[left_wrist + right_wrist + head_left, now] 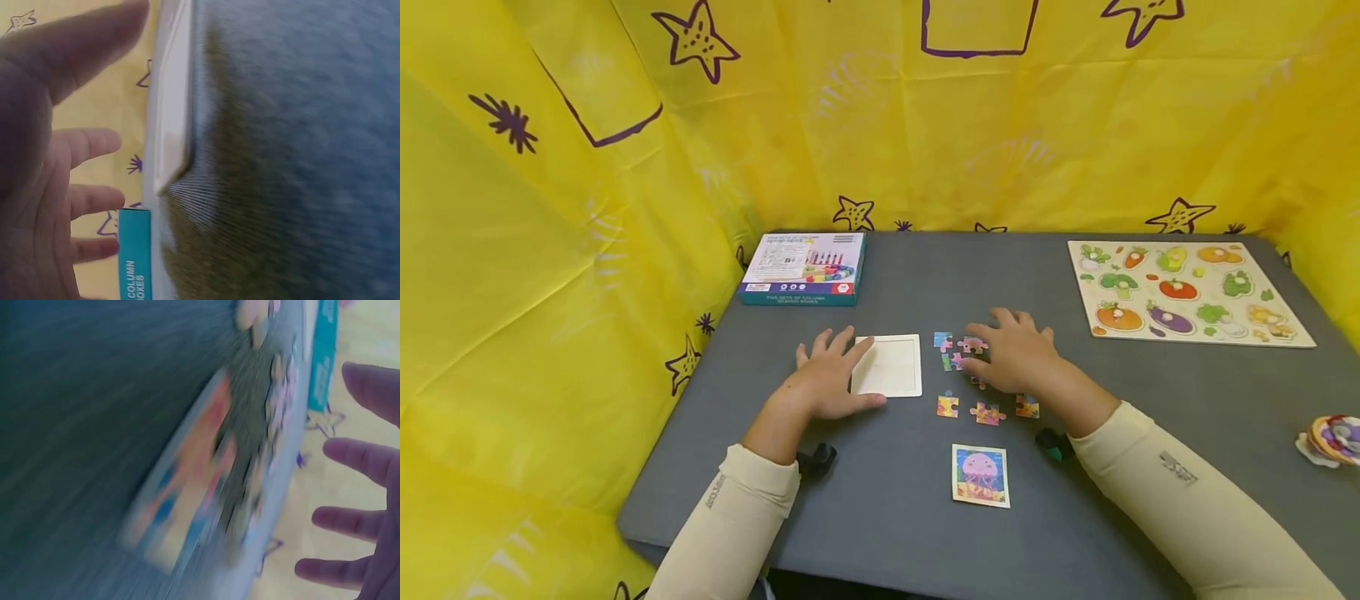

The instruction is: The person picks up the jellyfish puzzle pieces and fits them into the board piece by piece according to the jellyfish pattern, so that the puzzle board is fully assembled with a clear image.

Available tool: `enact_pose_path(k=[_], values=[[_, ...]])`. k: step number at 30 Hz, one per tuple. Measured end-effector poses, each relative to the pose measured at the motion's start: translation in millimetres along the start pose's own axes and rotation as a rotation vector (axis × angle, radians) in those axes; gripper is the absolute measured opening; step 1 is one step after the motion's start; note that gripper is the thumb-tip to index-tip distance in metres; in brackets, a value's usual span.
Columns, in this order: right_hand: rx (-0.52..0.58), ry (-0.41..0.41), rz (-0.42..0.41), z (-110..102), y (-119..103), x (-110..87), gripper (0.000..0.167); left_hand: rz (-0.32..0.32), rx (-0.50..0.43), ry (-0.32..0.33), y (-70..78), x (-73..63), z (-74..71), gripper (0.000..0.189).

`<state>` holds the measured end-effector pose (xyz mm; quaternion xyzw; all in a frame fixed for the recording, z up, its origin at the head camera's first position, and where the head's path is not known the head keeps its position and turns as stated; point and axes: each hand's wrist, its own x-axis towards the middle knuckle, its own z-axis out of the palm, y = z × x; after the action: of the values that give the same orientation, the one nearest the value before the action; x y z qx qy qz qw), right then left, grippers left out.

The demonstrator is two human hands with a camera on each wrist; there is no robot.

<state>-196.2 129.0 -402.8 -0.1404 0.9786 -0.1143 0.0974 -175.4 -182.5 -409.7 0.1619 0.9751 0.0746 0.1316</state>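
Observation:
A square, pale shallow tray (895,367) lies on the grey table, with my left hand (826,382) over its left edge, fingers spread and the thumb by its lower left corner. To the right of the tray are several colourful jigsaw pieces (947,406). My right hand (1017,354) hovers over that group, fingers extended, and hides some of them. In the right wrist view a blurred jigsaw piece (194,462) lies below straight fingers that hold nothing. Nearer the front is a small picture card (981,475) with a pink jellyfish.
A teal and white box (803,268) sits at the back left of the table (880,508). At the back right lies a wooden vegetable puzzle board (1206,292). A small colourful stack (1336,439) is at the far right. Yellow patterned cloth (895,125) hangs behind and beside the table.

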Motion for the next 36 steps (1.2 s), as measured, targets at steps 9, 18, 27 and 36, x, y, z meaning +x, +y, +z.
enact_pose_path(k=[9,18,27,36], values=[[-0.040,-0.079,-0.028,9,-30,36.6,0.050,0.074,0.015,-0.022,-0.2,-2.3,10.7,0.073],[-0.020,-0.059,-0.048,7,-24,53.0,0.038,0.094,0.037,-0.025,0.4,3.7,12.8,0.063],[0.122,-0.044,-0.128,0,-23,68.4,0.023,0.108,0.054,-0.014,2.3,3.0,10.1,0.062],[0.424,-0.106,-0.137,-5,-59,78.5,0.011,0.079,0.046,0.002,-0.2,-0.6,8.1,0.061]])
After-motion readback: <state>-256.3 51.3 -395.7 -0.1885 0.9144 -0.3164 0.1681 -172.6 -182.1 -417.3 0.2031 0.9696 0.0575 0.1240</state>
